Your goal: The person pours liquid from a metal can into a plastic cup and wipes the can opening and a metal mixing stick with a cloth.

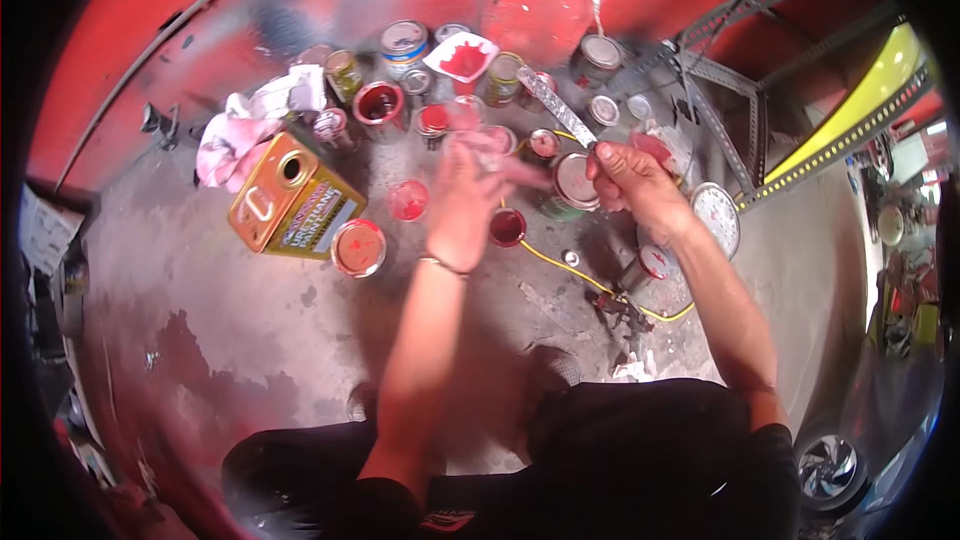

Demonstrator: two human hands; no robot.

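Note:
My right hand [640, 185] is closed around the end of a flat, paint-spotted metal strip [556, 106], which points up and to the left over the cans. Just under that hand stands a lidded can [575, 180]. My left hand [460, 205] is over the floor in the middle, its fingers smeared by motion, so whether they hold anything is unclear. Near it are a cup with red paint [408, 200] and a small pot of dark red paint [507, 227]. Farther back, a white tray [462, 58] with red paint rests on the cans.
A square urethane tin [325, 208] stands at left beside an orange-topped can [358, 247] and pink-white rags [235, 145]. An open dark red can [381, 105] is behind. A yellow hose [560, 262] crosses the floor at right, near a metal rack [735, 130].

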